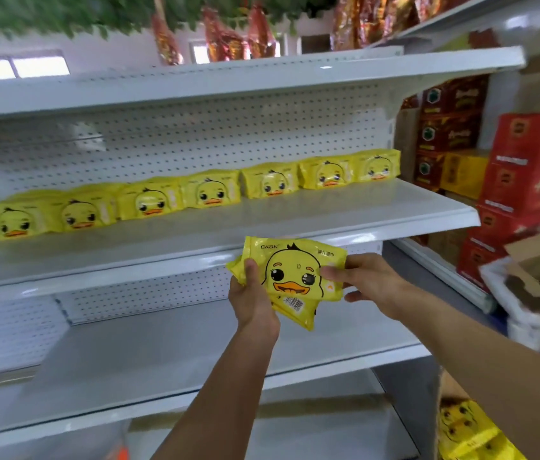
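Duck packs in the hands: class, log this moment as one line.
left hand grips duck packs | right hand pinches front pack | shelf above holds row of matching packs

I get a bright, evenly lit picture with soft white light from above. Two bright panels (26,66) at upper left burn out to plain white; I cannot tell whether they are lamps or windows. Shadows are weak, only a pale grey band under the lip of the shelf (328,207). The yellow pack (298,270) at centre is the sharpest thing I see, with small glints on its glossy film. The row of packs (149,204) behind it is smeared sideways. Blur worsens toward the edges, where the leaves (29,14) at top and the red cartons (527,180) at right are streaked, and the wide lens bows the straight lines.
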A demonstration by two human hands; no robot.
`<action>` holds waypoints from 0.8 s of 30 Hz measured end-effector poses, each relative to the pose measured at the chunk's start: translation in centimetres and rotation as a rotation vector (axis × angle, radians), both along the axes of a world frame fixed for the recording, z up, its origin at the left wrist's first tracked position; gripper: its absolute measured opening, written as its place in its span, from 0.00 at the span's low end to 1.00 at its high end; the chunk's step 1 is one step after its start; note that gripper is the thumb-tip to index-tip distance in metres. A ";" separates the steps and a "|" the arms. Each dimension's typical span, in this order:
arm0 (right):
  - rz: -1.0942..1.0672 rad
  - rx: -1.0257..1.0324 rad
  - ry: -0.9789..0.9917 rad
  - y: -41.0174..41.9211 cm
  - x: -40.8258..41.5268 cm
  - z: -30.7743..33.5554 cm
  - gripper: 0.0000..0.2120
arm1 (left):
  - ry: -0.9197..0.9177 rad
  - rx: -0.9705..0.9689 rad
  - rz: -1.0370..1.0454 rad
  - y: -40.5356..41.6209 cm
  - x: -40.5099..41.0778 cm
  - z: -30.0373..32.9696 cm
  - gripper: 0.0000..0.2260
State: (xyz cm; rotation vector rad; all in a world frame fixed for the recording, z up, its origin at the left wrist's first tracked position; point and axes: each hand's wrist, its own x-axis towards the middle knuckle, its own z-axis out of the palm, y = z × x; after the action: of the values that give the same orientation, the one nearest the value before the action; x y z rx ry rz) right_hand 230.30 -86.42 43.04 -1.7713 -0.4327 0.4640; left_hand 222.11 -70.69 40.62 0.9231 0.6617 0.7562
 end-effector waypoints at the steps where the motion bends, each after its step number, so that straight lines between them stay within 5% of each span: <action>1: -0.001 0.009 -0.019 1.7 0.1 0.5 0.11 | -0.008 0.011 0.016 1.2 -0.3 0.8 0.06; 12: 0.085 0.218 -0.104 18.0 1.9 5.4 0.09 | -0.043 0.079 0.112 16.6 -1.8 6.8 0.07; 18: 0.058 0.256 -0.136 26.6 4.2 5.9 0.15 | -0.125 0.122 0.344 27.8 -3.0 7.3 0.06; 21: 0.030 0.225 -0.165 30.2 5.3 5.3 0.05 | -0.076 0.107 0.461 33.3 -4.1 7.2 0.10; 24: 0.011 0.103 -0.245 34.1 6.7 3.9 0.08 | -0.099 0.110 0.494 36.9 -4.8 7.2 0.05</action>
State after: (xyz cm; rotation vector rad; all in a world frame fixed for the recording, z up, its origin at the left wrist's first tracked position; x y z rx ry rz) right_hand 236.99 -52.35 46.96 -1.7327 -0.6277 0.2281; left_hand 217.27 -33.78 47.80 0.8223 0.7764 1.2802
